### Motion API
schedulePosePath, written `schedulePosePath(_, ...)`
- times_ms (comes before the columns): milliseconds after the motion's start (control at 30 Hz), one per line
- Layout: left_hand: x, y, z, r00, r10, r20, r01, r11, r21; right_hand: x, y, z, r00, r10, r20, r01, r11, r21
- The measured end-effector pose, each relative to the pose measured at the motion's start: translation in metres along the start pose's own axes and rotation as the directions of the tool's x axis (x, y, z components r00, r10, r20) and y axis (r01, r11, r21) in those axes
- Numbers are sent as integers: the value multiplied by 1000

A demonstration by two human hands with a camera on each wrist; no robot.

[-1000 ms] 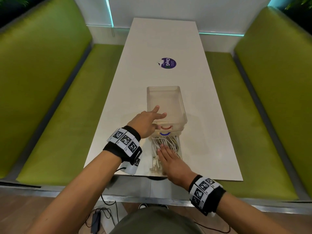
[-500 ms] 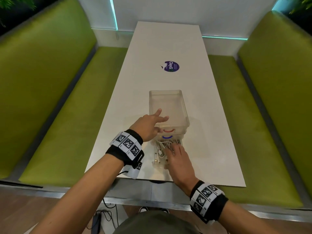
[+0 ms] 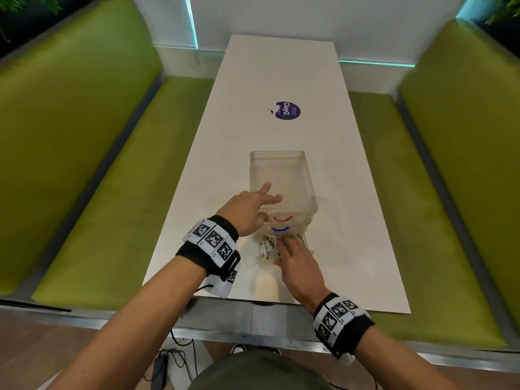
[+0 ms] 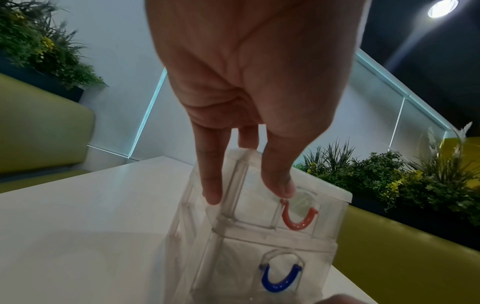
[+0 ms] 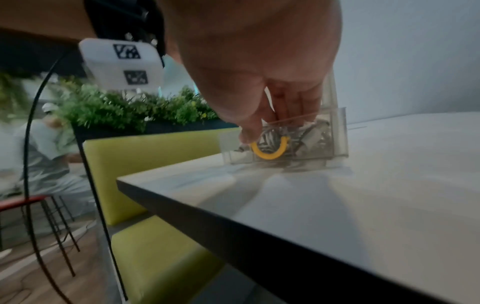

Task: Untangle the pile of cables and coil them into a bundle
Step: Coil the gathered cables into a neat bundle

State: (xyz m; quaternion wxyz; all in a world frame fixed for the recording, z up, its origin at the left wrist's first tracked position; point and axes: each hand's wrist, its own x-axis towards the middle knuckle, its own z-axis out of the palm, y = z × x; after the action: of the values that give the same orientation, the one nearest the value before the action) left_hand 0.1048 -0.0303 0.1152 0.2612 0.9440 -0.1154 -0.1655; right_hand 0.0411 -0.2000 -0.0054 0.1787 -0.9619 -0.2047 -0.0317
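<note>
**Reaching into the bottom drawer for the cables**

Bracing the clear drawer unit (image 3: pixel 282 178) with my left hand (image 3: pixel 247 209), I had fingers straight against its near corner and thumb by the red handle (image 4: pixel 298 219), holding nothing. My right hand (image 3: pixel 298 263) was down in the pulled-out bottom drawer (image 5: pixel 283 144), the one with the yellow handle (image 5: pixel 269 151). Its fingers were bent in among the white cables (image 3: pixel 267 243). Whether they had closed on a cable I could not tell; the palm hid the tips.

Risks, as I judged them:
- The cables lay in a tangle, so pulling one strand would likely drag the whole wad and snag on the drawer's front wall.
- The unit looked light. If my left hand eased off, a hard tug could tip it or slide it toward me.
- The drawer sat close to the near edge of the worktop (image 3: pixel 351 220); yanked fully out, it could go over the edge and spill.
- The blue handle (image 3: pixel 280 229) drawer sat right above my knuckles, leaving a tight gap to lift through.

Surface and room: a long, white, smooth worktop with a round purple sticker (image 3: pixel 288 110) farther along. Green padded benches (image 3: pixel 84 164) ran down both sides. A pale wall with teal light strips closed the far end, with plants (image 4: pixel 389 176) behind the seating. A black lead and adapter (image 3: pixel 160 370) lay on the wooden floor below.
</note>
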Motion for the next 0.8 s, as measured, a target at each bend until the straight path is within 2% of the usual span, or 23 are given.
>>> schedulePosePath(167,0,0,0,1000,20,6,-20,1000,24,-3,-1,3,999,41,-32,-43,997,-66)
schedulePosePath(300,-1,0,0,1000,23,6,-23,999,38,6,-1,3,999,-1,-45,-3,996,-86)
schedulePosePath(400,-1,1,-1,1000,19,10,-19,999,38,17,-6,-4,998,36,-53,-42,991,-123)
schedulePosePath(633,-2,-6,-2,999,33,14,-33,999,-6,-9,-10,-9,995,46,-85,-47,999,-10)
schedulePosePath(800,0,-6,-1,999,40,21,-40,999,-4,11,-10,-9,995,83,-57,-83,997,7)
